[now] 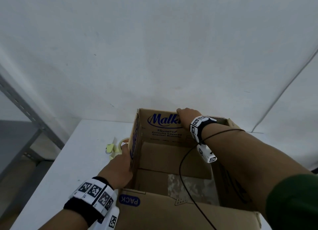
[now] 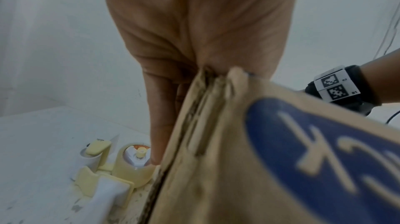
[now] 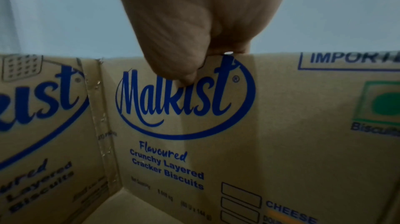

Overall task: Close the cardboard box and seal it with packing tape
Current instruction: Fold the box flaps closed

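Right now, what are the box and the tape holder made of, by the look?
Box: brown corrugated cardboard, matte, printed blue; fluted layers show at the flap edge in the left wrist view. Tape holder: looks like pale yellow and white moulded plastic, smooth; the tape roll on it looks tan.

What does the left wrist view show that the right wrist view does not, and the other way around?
Only the left wrist view shows the tape dispenser on the white table beside the box, and the right wrist's marker band. Only the right wrist view shows the flap with the Malkist logo and the right hand pinching its top edge. Both show the cardboard box.
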